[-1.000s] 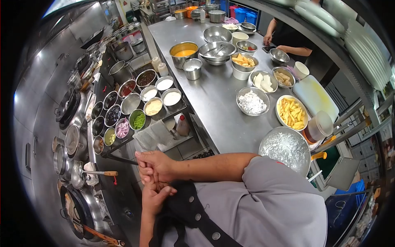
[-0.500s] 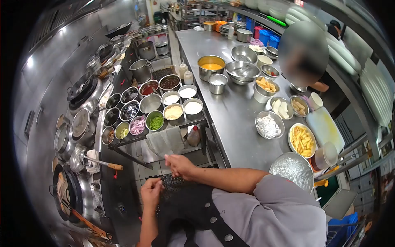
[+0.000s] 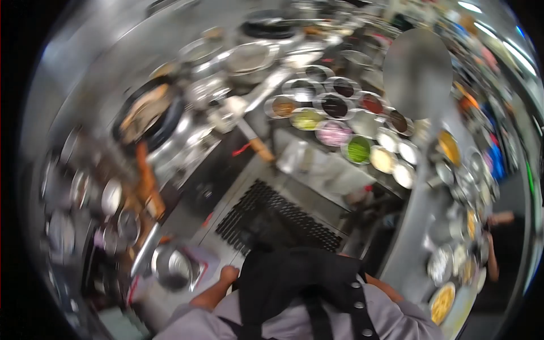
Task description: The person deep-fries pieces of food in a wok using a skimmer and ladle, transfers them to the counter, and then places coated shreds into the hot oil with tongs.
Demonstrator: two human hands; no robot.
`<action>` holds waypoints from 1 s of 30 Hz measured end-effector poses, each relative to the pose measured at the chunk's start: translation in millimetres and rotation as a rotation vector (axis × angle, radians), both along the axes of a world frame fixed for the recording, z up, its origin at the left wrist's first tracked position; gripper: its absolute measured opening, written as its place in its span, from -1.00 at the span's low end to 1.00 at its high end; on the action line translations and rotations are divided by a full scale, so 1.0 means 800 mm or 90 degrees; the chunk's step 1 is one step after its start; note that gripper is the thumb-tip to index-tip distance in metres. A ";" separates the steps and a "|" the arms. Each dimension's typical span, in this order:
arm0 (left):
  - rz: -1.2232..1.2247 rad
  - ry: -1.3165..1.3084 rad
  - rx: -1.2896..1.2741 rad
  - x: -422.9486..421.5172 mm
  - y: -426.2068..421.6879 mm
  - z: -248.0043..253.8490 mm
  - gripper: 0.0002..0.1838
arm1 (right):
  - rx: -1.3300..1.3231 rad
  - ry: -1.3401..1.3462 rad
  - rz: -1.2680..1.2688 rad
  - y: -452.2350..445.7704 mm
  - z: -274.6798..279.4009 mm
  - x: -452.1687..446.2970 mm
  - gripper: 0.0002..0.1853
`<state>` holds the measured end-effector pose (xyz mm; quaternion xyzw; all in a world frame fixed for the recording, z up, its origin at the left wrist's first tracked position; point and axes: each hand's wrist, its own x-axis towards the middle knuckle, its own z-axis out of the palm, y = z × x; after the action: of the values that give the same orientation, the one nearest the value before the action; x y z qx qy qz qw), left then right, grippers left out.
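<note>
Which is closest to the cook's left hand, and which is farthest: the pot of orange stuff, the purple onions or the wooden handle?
From the left hand, nearest first in this blurry view:
1. Wooden handle, ahead and slightly right.
2. Purple onions, farther right, among the small bowls.
3. Pot of orange stuff, far right, on the long counter.
</note>
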<state>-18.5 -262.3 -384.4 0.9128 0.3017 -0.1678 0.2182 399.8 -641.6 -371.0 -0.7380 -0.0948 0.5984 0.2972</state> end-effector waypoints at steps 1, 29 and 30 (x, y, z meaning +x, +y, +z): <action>0.015 0.029 0.006 0.000 0.003 0.000 -0.77 | -0.022 -0.085 0.082 -0.002 -0.013 -0.001 -0.58; 0.522 -0.302 0.237 0.071 0.351 0.393 -0.08 | 0.071 -0.413 0.277 0.375 -0.026 0.151 -0.59; 0.529 -0.298 0.237 0.073 0.351 0.400 -0.08 | 0.070 -0.442 0.368 0.367 -0.071 0.164 -0.58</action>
<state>39.8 18.7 -64.3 0.7520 0.6071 0.1991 0.1619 530.9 -348.4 -428.0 -0.8215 -0.4223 0.3679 0.1072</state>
